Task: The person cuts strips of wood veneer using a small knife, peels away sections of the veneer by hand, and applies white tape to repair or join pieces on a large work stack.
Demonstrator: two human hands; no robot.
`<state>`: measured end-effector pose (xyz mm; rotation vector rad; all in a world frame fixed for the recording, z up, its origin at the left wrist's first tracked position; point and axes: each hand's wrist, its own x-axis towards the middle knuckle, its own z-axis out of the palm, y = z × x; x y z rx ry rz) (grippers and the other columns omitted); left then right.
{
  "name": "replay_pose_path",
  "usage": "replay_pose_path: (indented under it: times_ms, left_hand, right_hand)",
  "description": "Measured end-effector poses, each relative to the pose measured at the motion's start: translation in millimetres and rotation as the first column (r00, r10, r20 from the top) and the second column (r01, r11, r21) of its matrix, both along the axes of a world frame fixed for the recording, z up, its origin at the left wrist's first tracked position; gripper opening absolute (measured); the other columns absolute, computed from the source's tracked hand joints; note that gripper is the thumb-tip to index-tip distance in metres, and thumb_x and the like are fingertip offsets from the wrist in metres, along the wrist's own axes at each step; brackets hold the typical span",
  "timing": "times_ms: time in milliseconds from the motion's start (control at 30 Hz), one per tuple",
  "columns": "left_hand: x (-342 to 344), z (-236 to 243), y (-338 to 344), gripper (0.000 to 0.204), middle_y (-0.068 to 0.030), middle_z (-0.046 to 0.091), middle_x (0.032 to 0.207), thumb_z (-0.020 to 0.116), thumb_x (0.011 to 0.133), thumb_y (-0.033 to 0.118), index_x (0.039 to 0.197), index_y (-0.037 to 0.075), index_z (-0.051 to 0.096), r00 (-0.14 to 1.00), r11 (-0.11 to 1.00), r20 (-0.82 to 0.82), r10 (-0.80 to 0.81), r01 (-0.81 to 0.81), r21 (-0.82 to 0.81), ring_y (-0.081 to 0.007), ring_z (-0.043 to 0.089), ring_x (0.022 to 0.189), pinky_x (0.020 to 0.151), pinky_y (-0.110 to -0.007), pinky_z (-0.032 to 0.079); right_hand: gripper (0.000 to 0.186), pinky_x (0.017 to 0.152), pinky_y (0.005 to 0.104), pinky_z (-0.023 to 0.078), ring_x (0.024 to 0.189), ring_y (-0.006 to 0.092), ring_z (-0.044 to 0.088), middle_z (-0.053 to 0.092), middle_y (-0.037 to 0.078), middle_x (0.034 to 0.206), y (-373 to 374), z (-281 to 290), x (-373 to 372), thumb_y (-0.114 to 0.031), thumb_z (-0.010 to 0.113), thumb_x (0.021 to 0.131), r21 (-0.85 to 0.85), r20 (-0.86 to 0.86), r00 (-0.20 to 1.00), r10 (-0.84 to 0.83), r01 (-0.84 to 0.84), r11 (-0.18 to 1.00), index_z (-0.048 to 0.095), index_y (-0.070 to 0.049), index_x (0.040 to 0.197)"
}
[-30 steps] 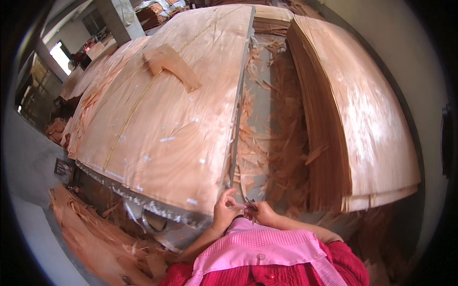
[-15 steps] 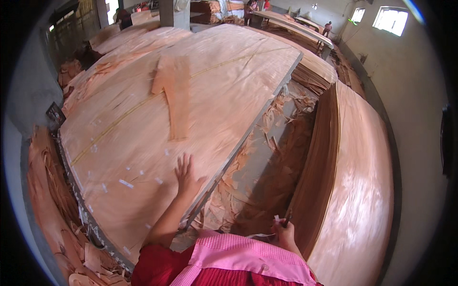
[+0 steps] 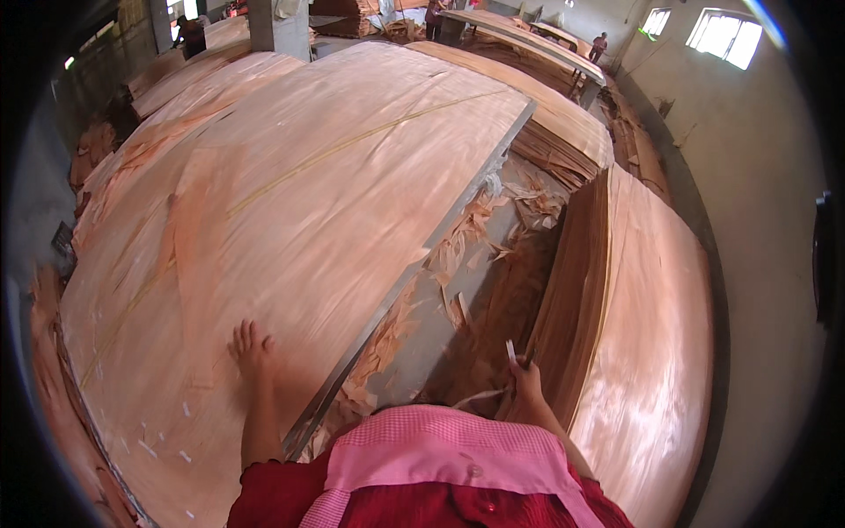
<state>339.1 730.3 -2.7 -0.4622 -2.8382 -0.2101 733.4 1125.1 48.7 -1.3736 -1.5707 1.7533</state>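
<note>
A large, pale pinkish-brown wood veneer sheet [image 3: 352, 194] covers the work table to my left. My left hand [image 3: 253, 348] is low over this sheet with its fingers outstretched, holding nothing; contact with the wood is hard to tell. Beyond the fingertips lies a narrow, irregular veneer strip [image 3: 201, 255], its outline blurred. My right hand [image 3: 528, 384], nearer my body on the right, is closed round a small dark tool [image 3: 525, 362] whose kind is hidden. A short white piece [image 3: 510, 350] sticks up beside it. A pale strip [image 3: 480, 398] trails by that hand.
A tall stack of veneer sheets [image 3: 572, 273] stands close on my right. Between stack and table, torn veneer scraps [image 3: 378, 352] litter the grey floor [image 3: 422, 330]. Small white tape pieces [image 3: 148, 449] dot the sheet. A pillar [image 3: 280, 31] and people [image 3: 598, 46] appear farther back.
My left hand has moved left and slightly nearer over the sheet. The veneer strip has shifted left and nearer too. My right hand is raised a little, with the white piece now pointing up.
</note>
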Motion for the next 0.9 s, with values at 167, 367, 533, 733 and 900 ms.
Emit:
replay_pose_path:
  times_ms: [167, 367, 533, 733, 900]
  left_hand:
    - [-6.5, -2.9, -0.9, 0.048, -0.005, 0.036, 0.136, 0.049, 0.084, 0.033, 0.127, 0.011, 0.042, 1.0, 0.999, 0.011, 0.014, -0.014, -0.041, -0.0273, 0.028, 0.127, 0.103, -0.049, 0.017]
    - [-13.4, 1.7, 48.2, 0.045, -0.01, 0.04, 0.132, 0.043, 0.089, 0.033, 0.128, 0.009, 0.04, 0.943, 0.943, 0.03, 0.33, -0.331, 0.028, -0.0304, 0.035, 0.122, 0.101, -0.047, 0.023]
    - [-23.8, 26.7, 284.8, 0.043, -0.0127, 0.046, 0.125, 0.042, 0.091, 0.032, 0.125, 0.005, 0.041, 0.89, 0.975, -0.401, 0.219, -0.184, 0.124, -0.0334, 0.041, 0.116, 0.096, -0.047, 0.032]
    - [7.3, 8.7, 489.1, 0.03, -0.0082, 0.058, 0.095, 0.046, 0.087, 0.033, 0.103, 0.008, 0.054, 0.561, 0.538, 0.757, -0.334, -0.546, 0.642, -0.0206, 0.053, 0.092, 0.076, -0.034, 0.042]
    - [19.8, 12.5, 559.6, 0.028, -0.0054, 0.06, 0.083, 0.047, 0.087, 0.034, 0.093, 0.009, 0.058, 0.554, -0.462, 0.727, -0.406, -0.811, 0.359, -0.0197, 0.057, 0.079, 0.067, -0.032, 0.045]
  right_hand:
    - [0.011, 0.05, 0.0253, 0.044, 0.058, 0.0134, 0.054, 0.055, 0.004, 0.071, 149.6, 8.1, -146.5, -0.014, 0.056, 0.084, -0.128, -0.122, 0.985, 0.121, -0.137, 0.982, 0.055, -0.003, 0.087]
    - [0.019, 0.053, 0.0327, 0.05, 0.074, 0.0203, 0.059, 0.058, 0.006, 0.092, 326.6, -30.0, -337.4, -0.008, 0.053, 0.083, -0.264, -0.265, 0.964, -0.03, -0.043, 0.964, 0.048, -0.007, 0.102]
    - [0.012, 0.048, 0.0335, 0.048, 0.063, 0.02, 0.056, 0.055, 0.007, 0.081, 445.6, -66.8, -420.9, -0.007, 0.051, 0.084, -0.203, -0.135, 0.986, -0.099, 0.071, 0.977, 0.052, -0.007, 0.096]
    - [0.013, 0.047, 0.0303, 0.042, 0.056, 0.0185, 0.05, 0.051, 0.005, 0.067, 457.9, -9.3, -475.2, -0.01, 0.055, 0.083, -0.472, -0.223, 0.973, 0.059, -0.161, 0.867, 0.056, -0.004, 0.095]
    - [0.012, 0.051, 0.0273, 0.039, 0.058, 0.0156, 0.047, 0.05, 0.001, 0.067, 539.9, -19.2, -484.8, -0.012, 0.056, 0.083, -0.404, -0.263, 0.901, 0.345, -0.427, 0.809, 0.06, -0.006, 0.093]
